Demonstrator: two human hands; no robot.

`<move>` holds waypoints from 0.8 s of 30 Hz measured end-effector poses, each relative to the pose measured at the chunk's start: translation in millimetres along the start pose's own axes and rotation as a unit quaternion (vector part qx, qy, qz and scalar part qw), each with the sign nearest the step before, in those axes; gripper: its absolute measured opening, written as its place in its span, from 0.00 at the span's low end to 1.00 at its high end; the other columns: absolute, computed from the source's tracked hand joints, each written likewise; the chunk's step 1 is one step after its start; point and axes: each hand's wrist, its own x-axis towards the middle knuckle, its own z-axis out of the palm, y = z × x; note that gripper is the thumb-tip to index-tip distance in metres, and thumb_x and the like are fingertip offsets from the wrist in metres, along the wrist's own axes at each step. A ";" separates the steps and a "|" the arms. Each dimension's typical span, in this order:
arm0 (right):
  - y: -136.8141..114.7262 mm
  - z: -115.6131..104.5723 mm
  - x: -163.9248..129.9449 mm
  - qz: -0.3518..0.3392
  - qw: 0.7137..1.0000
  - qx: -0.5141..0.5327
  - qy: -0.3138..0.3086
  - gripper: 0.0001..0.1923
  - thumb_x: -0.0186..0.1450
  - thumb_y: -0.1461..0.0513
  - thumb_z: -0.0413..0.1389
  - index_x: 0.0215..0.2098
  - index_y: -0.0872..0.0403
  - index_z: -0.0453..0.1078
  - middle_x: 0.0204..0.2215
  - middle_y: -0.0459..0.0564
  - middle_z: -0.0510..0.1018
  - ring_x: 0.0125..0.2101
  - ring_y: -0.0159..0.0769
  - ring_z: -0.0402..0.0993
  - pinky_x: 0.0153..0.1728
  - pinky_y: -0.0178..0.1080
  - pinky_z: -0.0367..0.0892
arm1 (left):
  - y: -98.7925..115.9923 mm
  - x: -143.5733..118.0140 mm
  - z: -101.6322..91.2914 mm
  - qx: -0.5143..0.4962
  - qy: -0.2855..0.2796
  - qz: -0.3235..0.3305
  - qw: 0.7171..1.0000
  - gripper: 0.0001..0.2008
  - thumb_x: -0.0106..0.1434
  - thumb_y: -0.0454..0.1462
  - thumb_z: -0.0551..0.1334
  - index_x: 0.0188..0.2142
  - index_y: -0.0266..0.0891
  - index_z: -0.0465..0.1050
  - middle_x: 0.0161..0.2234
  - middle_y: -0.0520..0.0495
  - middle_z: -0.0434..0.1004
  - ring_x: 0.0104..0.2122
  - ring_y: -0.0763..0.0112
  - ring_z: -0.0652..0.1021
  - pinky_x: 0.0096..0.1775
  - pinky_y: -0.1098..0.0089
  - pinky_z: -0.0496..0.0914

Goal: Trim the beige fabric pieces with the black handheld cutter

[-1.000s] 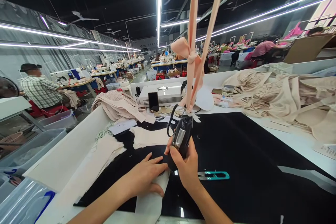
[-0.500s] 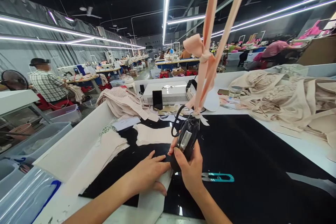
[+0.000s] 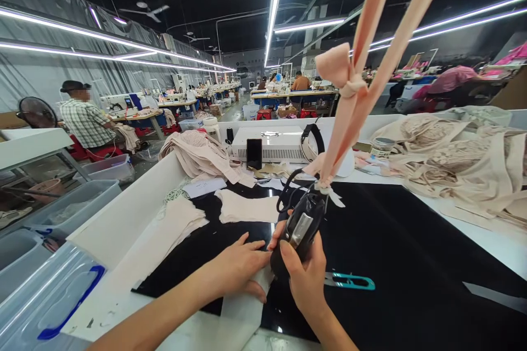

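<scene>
Gripping the hanging black cutter (image 3: 302, 226), the right hand (image 3: 307, 279) leaves bare mat (image 3: 411, 263) rightward, while the left hand (image 3: 236, 270), flat on the fabric strip (image 3: 242, 310), has not shifted.

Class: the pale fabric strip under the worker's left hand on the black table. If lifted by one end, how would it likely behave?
The fabric strip would probably droop limply: it looks thin and lies flat. It seems light, since the left hand pins it flat. It might slide easily on the glossy black table.

A black handheld tool (image 3: 302, 226) stands tilted, its tip on a pale fabric strip (image 3: 242, 307) lying flat.
</scene>
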 end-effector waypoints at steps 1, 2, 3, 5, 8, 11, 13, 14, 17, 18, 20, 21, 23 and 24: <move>-0.2 0.3 -0.2 -0.001 1.000 -0.007 -0.002 0.08 0.66 0.57 0.62 0.42 0.48 0.70 0.34 0.44 0.79 0.31 0.34 0.77 0.35 0.39 0.75 | -0.9 0.1 0.6 0.001 0.000 -0.001 1.000 0.39 0.59 0.35 0.76 0.66 0.51 0.63 0.67 0.41 0.67 0.68 0.47 0.65 0.66 0.31 0.49; -0.6 0.4 -0.1 -0.001 1.000 -0.012 -0.003 0.07 0.67 0.57 0.62 0.42 0.48 0.71 0.35 0.45 0.79 0.31 0.34 0.77 0.35 0.39 0.75 | -1.6 0.1 1.0 0.004 0.000 0.000 1.000 0.38 0.59 0.36 0.76 0.66 0.50 0.64 0.66 0.40 0.68 0.68 0.46 0.64 0.66 0.31 0.49; -1.2 0.5 0.0 0.000 1.000 -0.014 -0.007 0.07 0.67 0.57 0.61 0.42 0.48 0.71 0.35 0.45 0.79 0.31 0.34 0.77 0.35 0.39 0.75 | -2.1 0.0 1.0 0.006 -0.002 0.001 1.000 0.38 0.60 0.37 0.76 0.65 0.49 0.64 0.66 0.39 0.68 0.69 0.45 0.63 0.66 0.31 0.49; -2.8 0.7 -0.1 0.005 1.000 -0.002 -0.011 0.07 0.67 0.57 0.61 0.42 0.48 0.71 0.35 0.45 0.79 0.31 0.34 0.77 0.35 0.39 0.75 | -2.1 -0.3 -0.2 0.007 -0.010 0.006 1.000 0.39 0.59 0.37 0.76 0.66 0.47 0.63 0.66 0.38 0.68 0.69 0.44 0.62 0.65 0.30 0.50; -5.5 1.7 -2.7 0.019 0.999 0.031 -0.002 0.09 0.67 0.55 0.62 0.43 0.48 0.71 0.34 0.44 0.79 0.29 0.33 0.77 0.34 0.39 0.76 | -0.8 -0.9 -2.8 0.005 -0.017 0.015 1.000 0.42 0.58 0.37 0.77 0.67 0.48 0.60 0.69 0.39 0.64 0.69 0.45 0.63 0.64 0.28 0.50; -5.8 3.1 -7.7 0.024 0.999 0.048 -0.006 0.11 0.66 0.55 0.63 0.45 0.47 0.71 0.34 0.44 0.79 0.28 0.33 0.77 0.34 0.40 0.77 | -1.3 -0.9 -2.1 0.013 -0.017 0.016 1.000 0.40 0.58 0.38 0.77 0.66 0.47 0.62 0.67 0.39 0.66 0.69 0.46 0.63 0.65 0.29 0.51; -3.7 3.7 -11.0 0.024 0.999 0.044 -0.001 0.13 0.65 0.55 0.64 0.46 0.48 0.71 0.35 0.46 0.80 0.31 0.35 0.79 0.36 0.41 0.78 | -3.2 -0.4 0.9 0.019 -0.015 0.016 1.000 0.39 0.58 0.39 0.77 0.65 0.45 0.64 0.65 0.38 0.69 0.69 0.45 0.64 0.64 0.28 0.51; -2.2 3.7 -12.4 0.025 0.999 0.038 0.004 0.14 0.65 0.55 0.64 0.47 0.48 0.71 0.36 0.47 0.81 0.33 0.37 0.80 0.38 0.42 0.78 | -4.5 -0.1 2.7 0.021 -0.012 0.017 1.000 0.38 0.57 0.39 0.77 0.64 0.44 0.65 0.65 0.38 0.70 0.69 0.45 0.63 0.64 0.28 0.52; 1.9 3.5 -15.0 0.027 0.999 0.016 0.013 0.15 0.64 0.55 0.64 0.48 0.47 0.71 0.37 0.48 0.82 0.36 0.39 0.81 0.41 0.43 0.78 | -8.2 1.3 7.2 0.019 0.000 0.026 0.999 0.39 0.57 0.40 0.77 0.64 0.43 0.65 0.64 0.36 0.70 0.69 0.44 0.63 0.64 0.28 0.52; 2.6 3.3 -15.4 0.028 0.999 0.009 0.011 0.15 0.65 0.55 0.64 0.48 0.47 0.71 0.37 0.48 0.81 0.36 0.39 0.81 0.41 0.44 0.78 | -9.1 1.5 7.6 0.018 0.003 0.030 0.999 0.40 0.57 0.41 0.77 0.65 0.43 0.65 0.64 0.36 0.70 0.69 0.43 0.63 0.64 0.28 0.52; 2.3 3.1 -15.6 0.030 1.000 0.003 0.009 0.15 0.65 0.54 0.64 0.48 0.47 0.71 0.38 0.48 0.81 0.36 0.39 0.80 0.40 0.44 0.78 | -9.5 0.9 6.5 0.016 0.004 0.035 0.999 0.41 0.57 0.41 0.77 0.66 0.43 0.63 0.64 0.35 0.69 0.69 0.43 0.63 0.64 0.28 0.52; 1.3 2.9 -15.4 0.031 0.999 0.003 0.009 0.16 0.65 0.54 0.64 0.49 0.47 0.71 0.38 0.48 0.81 0.36 0.39 0.80 0.40 0.44 0.78 | -8.7 -0.5 5.3 0.016 0.004 0.036 0.999 0.41 0.57 0.41 0.77 0.67 0.44 0.62 0.65 0.35 0.68 0.69 0.42 0.62 0.64 0.29 0.52; -1.7 2.1 -14.6 0.030 0.999 0.009 0.007 0.15 0.65 0.54 0.64 0.48 0.47 0.71 0.37 0.48 0.81 0.36 0.39 0.80 0.40 0.44 0.78 | -4.6 -6.5 3.1 0.021 0.015 0.033 0.999 0.44 0.58 0.40 0.77 0.69 0.46 0.59 0.68 0.37 0.64 0.70 0.43 0.60 0.65 0.31 0.53; -3.6 1.4 -14.0 0.027 1.000 0.015 0.005 0.14 0.65 0.55 0.64 0.47 0.47 0.71 0.37 0.47 0.80 0.35 0.38 0.80 0.40 0.43 0.77 | -1.1 -11.2 3.3 0.024 0.032 0.026 0.999 0.44 0.58 0.39 0.77 0.69 0.47 0.58 0.69 0.38 0.62 0.70 0.44 0.60 0.66 0.34 0.55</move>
